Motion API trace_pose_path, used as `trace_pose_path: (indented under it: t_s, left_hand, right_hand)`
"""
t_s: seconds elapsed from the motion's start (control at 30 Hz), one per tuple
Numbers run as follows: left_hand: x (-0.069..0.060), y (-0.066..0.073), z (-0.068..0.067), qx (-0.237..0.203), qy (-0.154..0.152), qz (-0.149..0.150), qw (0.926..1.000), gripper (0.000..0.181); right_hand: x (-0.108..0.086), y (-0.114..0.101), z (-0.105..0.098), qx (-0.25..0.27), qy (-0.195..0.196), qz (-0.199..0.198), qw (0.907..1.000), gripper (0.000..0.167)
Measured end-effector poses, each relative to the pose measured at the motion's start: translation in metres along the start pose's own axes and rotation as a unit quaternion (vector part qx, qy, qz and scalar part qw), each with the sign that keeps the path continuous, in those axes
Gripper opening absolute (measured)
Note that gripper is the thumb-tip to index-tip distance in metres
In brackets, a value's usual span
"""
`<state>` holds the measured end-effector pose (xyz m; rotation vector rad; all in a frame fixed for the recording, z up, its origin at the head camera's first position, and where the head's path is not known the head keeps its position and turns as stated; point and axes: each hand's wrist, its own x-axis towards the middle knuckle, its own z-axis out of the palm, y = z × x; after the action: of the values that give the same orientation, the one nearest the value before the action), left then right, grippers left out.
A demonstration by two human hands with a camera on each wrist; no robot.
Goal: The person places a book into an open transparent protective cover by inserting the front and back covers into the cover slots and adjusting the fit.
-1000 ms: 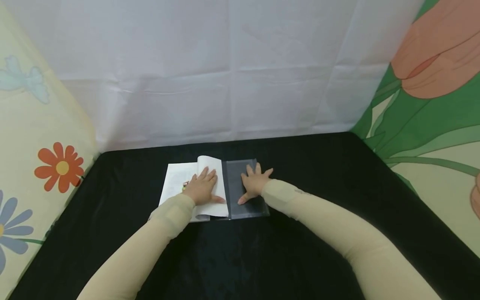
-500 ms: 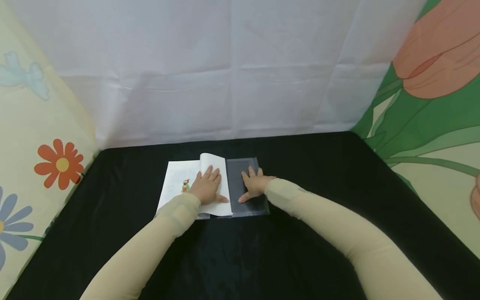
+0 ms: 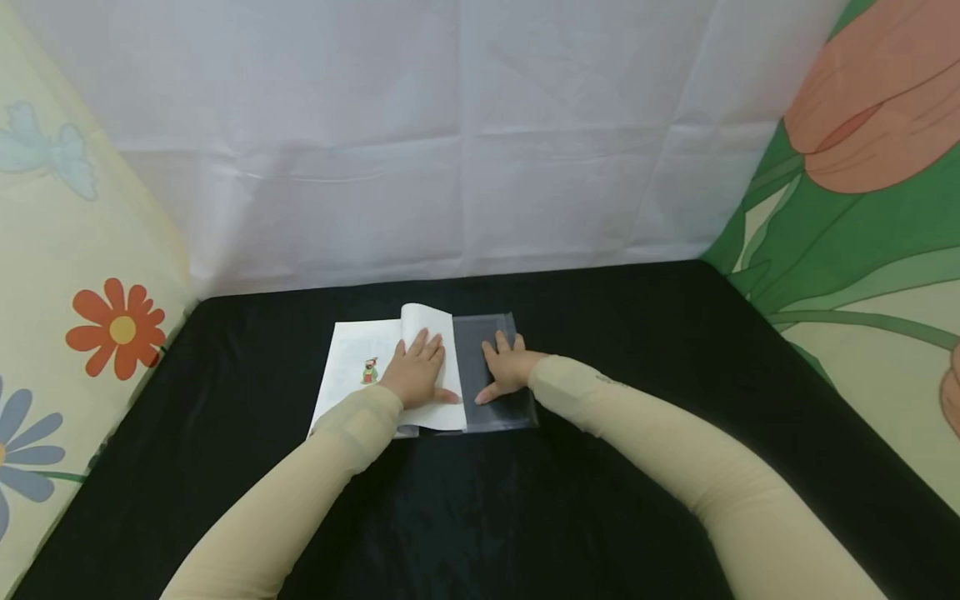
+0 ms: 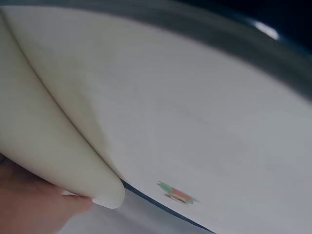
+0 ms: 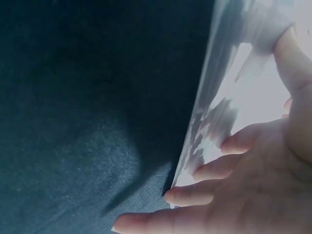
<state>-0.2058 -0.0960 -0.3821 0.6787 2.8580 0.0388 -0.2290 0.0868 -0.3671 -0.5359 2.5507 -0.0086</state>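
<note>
Left hand [image 3: 417,377] and right hand [image 3: 512,371], two in all, are spread with nothing grasped: one curled white page [image 3: 426,319] is touched by the former, one clear cover [image 3: 474,337] by the latter. One open booklet [image 3: 347,350], one printed figure [image 3: 370,372] showing, is borne by one black-draped counter [image 3: 622,333].

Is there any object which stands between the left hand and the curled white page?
Nothing visible does: the left hand lies directly on the curled white page. The right hand is to the side, over the clear plastic sheet.
</note>
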Motion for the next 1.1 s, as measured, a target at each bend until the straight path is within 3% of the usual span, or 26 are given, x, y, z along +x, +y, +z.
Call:
trace_pose_path:
  t_s: [0.5, 1.1]
  left_hand:
    - [0.0046, 0.0033, 0.0028, -0.001, -0.003, -0.011, 0.9999, 0.089]
    - [-0.0028, 0.0060, -0.0028, 0.006, -0.022, -0.008, 0.9997, 0.082]
  right_hand:
    - [0.0003, -0.0001, 0.0013, 0.002, -0.004, 0.010, 0.9999, 0.100]
    - [-0.0004, -0.0031, 0.0026, 0.007, -0.001, 0.011, 0.9999, 0.102]
